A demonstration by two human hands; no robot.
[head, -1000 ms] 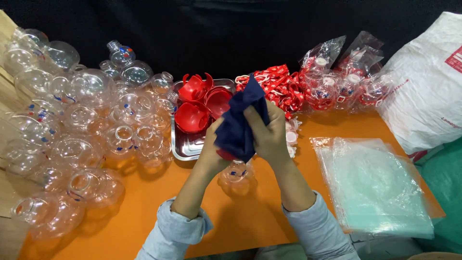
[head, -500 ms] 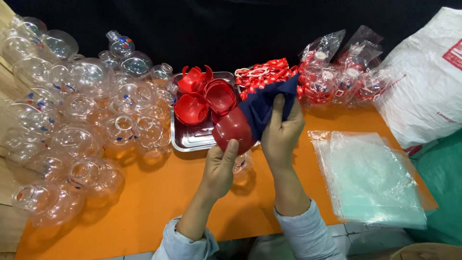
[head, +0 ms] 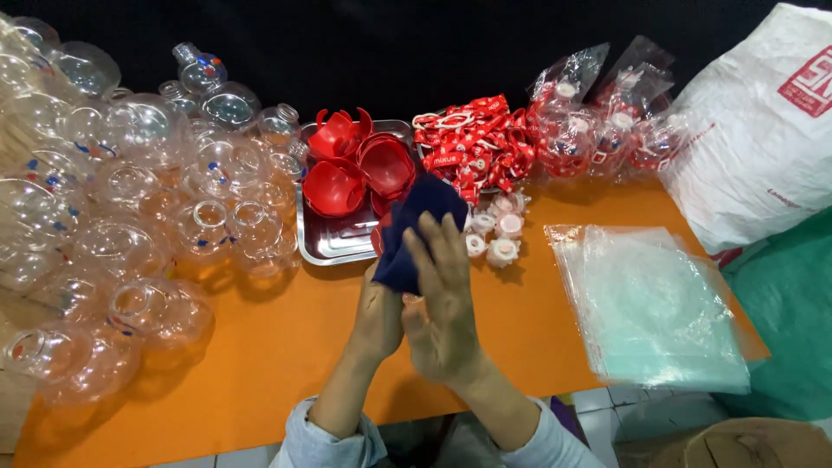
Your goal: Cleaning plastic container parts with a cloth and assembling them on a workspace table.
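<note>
- Head cam, looking down on orange table point(head: 260, 347). Both hands mid-table, just in front of steel tray point(head: 334, 247).
- L hand point(head: 377, 316) cups a red piece point(head: 379, 236) from below – only a sliver of red shows past the cloth, so I can't tell how tight the grip is.
- R hand point(head: 442, 303): fingers spread flat, pressing navy cloth point(head: 416, 230) over the piece. Palm faces away from cam.
- Cloth wraps most of the piece; it sits at the tray's front-right corner, off the table.
- More red pieces point(head: 355, 165) stacked in tray. Clear globes point(head: 130, 208) fill the table's left side. Small white caps point(head: 494, 230) just right of the cloth. Red straps point(head: 472, 143) and bagged units point(head: 598, 121) along the back edge. Flat clear bags point(head: 650, 303) at right edge, white sack point(head: 763, 121) in far-right corner.
- My read, to wipe well: keep L hand steady as the cradle, let R fingers stay spread so cloth covers wide, turn the piece rather than scrub one spot.
- Watch the caps nearby – a loose cloth corner could sweep them.
</note>
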